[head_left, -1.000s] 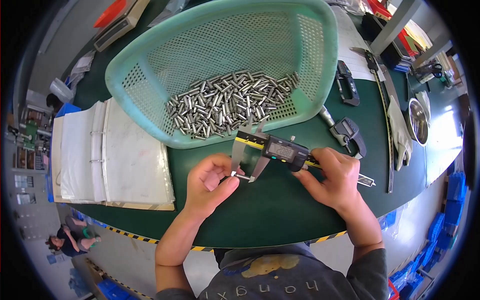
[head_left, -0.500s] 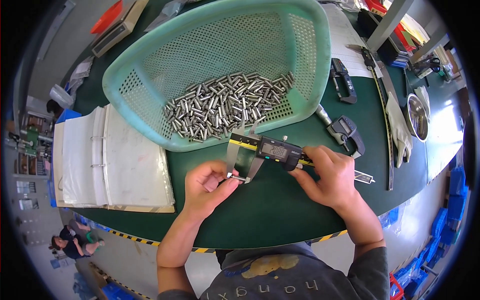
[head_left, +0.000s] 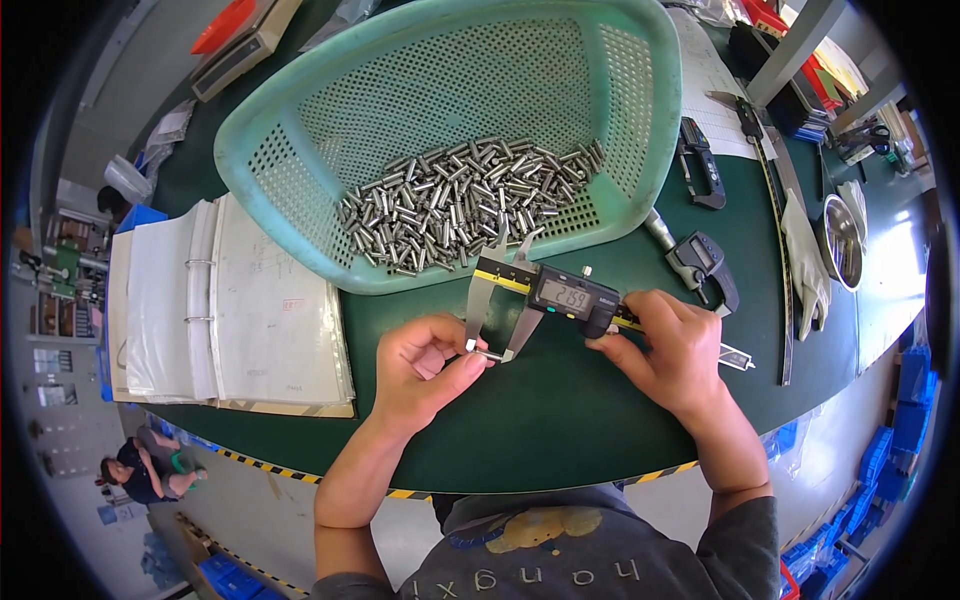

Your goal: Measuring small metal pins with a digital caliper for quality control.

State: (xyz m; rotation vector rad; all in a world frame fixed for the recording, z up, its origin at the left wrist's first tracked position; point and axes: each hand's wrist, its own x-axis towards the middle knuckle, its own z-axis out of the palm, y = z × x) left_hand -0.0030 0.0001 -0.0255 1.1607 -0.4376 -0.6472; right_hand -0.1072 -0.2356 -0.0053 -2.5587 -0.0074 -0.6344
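Observation:
My left hand (head_left: 428, 367) pinches a small shiny metal pin (head_left: 489, 354) between thumb and fingertips. The pin sits at the tips of the jaws of a digital caliper (head_left: 570, 297), lying across the gap between them. Whether both jaws touch its ends is too small to tell. My right hand (head_left: 668, 345) grips the caliper's body and beam from the right, thumb below, fingers above. Just beyond the jaws, a heap of similar metal pins (head_left: 455, 205) lies in a green perforated plastic basket (head_left: 240, 185).
An open ring binder (head_left: 270, 340) lies at the left. To the right are two digital micrometers (head_left: 705, 265), a second, longer caliper (head_left: 768, 190), pale gloves (head_left: 803, 260) and a metal bowl (head_left: 840, 243). A scale (head_left: 245, 50) stands far left. Striped tape marks the table's near edge.
The caliper's jaws have spread slightly wider and its display reading differs. Both hands keep their holds. The whole view has shifted a little, with the basket now further right.

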